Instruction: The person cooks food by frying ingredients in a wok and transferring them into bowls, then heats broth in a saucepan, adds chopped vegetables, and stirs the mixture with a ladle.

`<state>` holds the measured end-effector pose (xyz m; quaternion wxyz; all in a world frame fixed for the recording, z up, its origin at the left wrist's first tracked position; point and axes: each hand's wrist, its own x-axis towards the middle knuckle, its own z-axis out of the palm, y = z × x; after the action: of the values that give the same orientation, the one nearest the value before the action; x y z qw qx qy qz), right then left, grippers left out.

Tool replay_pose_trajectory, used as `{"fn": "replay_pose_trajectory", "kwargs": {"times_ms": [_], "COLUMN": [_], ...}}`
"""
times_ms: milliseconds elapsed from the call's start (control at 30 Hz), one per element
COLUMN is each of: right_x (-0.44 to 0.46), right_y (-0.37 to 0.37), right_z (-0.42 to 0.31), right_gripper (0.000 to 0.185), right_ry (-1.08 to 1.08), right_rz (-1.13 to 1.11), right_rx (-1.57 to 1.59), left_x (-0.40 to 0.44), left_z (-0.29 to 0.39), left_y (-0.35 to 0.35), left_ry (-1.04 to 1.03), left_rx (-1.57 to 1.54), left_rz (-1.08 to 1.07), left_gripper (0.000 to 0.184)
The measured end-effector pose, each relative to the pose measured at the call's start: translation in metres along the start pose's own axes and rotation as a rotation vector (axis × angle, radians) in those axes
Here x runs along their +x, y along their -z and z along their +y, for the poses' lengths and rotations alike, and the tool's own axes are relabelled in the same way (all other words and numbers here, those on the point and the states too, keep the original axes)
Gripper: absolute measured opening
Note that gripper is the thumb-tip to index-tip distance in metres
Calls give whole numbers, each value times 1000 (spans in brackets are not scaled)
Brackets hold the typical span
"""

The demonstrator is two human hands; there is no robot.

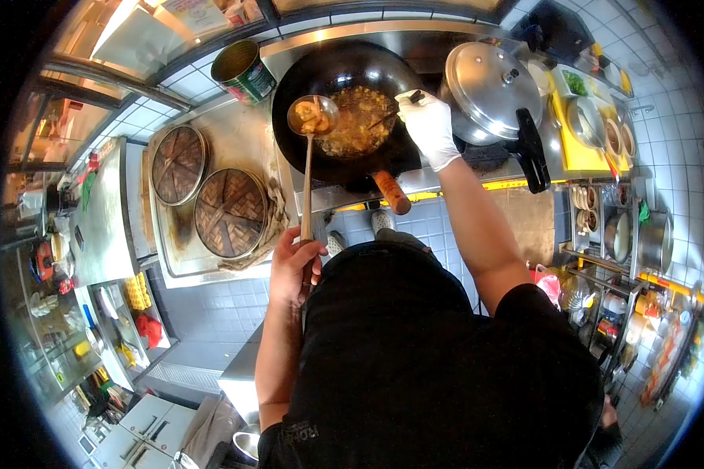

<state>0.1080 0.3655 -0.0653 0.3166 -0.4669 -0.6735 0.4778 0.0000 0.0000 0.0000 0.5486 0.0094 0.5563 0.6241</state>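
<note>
My bare left hand (296, 264) is closed round the long handle of a ladle (309, 168). The ladle's bowl holds several orange-brown pieces of food (313, 116) and sits over the left side of a black wok (289, 148). In the wok, a brown, oily stew with chopped bits (357, 129) bubbles or glistens. My right hand (429, 129), in a white glove, grips a pair of thin dark chopsticks (382, 119) whose tips point down into the stew. The wok's wooden handle (391, 192) points towards my body.
A large pressure cooker (485, 90) stands right of the wok, its black handle (532, 152) jutting towards me. Two round woven steamer lids (231, 213) lie on the left counter. An open green tin (243, 72) stands behind them. Bowls rest on a yellow board (563, 148) at right.
</note>
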Motion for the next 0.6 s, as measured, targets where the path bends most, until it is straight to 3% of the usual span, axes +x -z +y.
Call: {"fn": "replay_pose_trajectory", "kwargs": {"times_ms": [67,100,167,600], "right_x": [0,-2,-6,-3], "right_y": [0,35,36,16], "right_z": [5,6,-2,2], "right_gripper": [22,22,22,14], "right_ry": [88,55,-9,102], "right_rz": [46,41,38,72], "right_rx": [-107,-211,-254,35], "left_x": [-6,-3,-5,-4], "left_z": [1,-22,-20,-7], "left_y": [-3,-22,-20,-10], "left_ry": [-24,9,2,-16], "left_rx": [-13,-77,-71,-27], "left_rz": [29,-5,-5,14], "left_gripper": [46,46,45,42]}}
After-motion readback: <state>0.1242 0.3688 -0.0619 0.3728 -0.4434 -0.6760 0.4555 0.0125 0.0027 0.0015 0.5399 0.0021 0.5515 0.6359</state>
